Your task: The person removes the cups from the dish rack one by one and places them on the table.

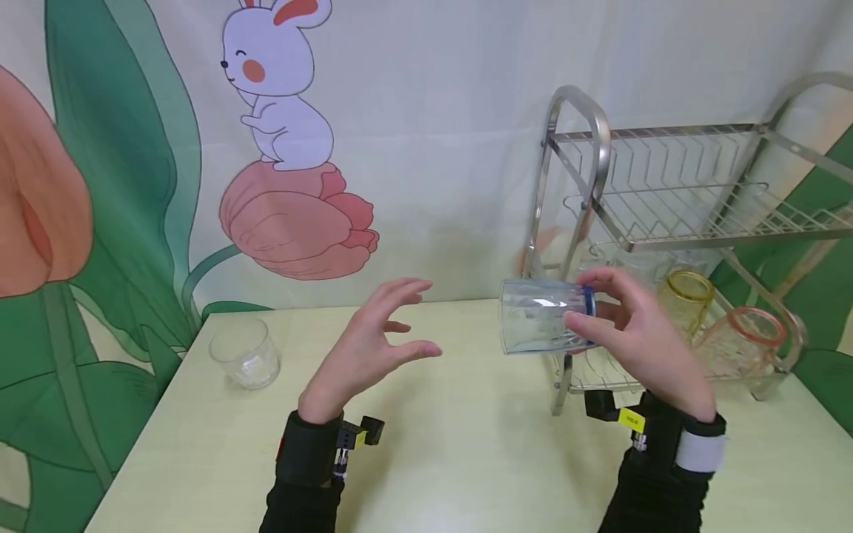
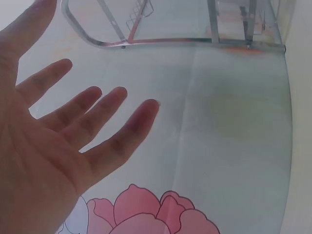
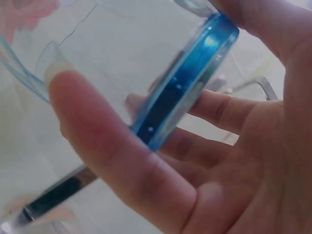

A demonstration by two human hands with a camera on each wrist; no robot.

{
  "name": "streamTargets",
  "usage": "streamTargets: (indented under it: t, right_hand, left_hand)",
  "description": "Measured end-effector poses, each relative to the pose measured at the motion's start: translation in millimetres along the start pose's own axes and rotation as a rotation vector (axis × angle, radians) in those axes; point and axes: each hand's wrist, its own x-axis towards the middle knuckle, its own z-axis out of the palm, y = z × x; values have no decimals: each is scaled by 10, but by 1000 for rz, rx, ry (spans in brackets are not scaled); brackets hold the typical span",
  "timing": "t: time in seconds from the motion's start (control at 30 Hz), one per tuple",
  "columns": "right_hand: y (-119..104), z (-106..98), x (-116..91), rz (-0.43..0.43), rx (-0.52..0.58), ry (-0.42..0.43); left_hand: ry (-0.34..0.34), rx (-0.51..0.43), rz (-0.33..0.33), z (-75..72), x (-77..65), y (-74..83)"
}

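My right hand (image 1: 640,340) grips a clear, blue-tinted drinking glass (image 1: 540,317) near its base. The glass lies sideways in the air, in front of the rack's left end, its wide end toward the left. In the right wrist view the thumb lies along the wall of the glass (image 3: 183,85), and its thick base shows bright blue. My left hand (image 1: 369,340) is raised over the table to the left of the glass, fingers spread and holding nothing. The left wrist view shows the same bare palm and fingers (image 2: 114,141), apart from any object.
A two-tier metal dish rack (image 1: 693,240) stands at the right. On its lower tier are a yellow glass (image 1: 685,300), a pink-rimmed glass (image 1: 743,344) and other clear glasses behind. A short clear glass (image 1: 256,363) stands on the table (image 1: 453,459) at left, before a printed curtain (image 1: 433,170).
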Motion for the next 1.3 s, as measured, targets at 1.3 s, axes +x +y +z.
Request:
streamTargets:
  t: [1.3]
  right_hand:
    - [-163,471,227,-171,224,-181]
  left_hand:
    - [-53,-445,270,194,50,192]
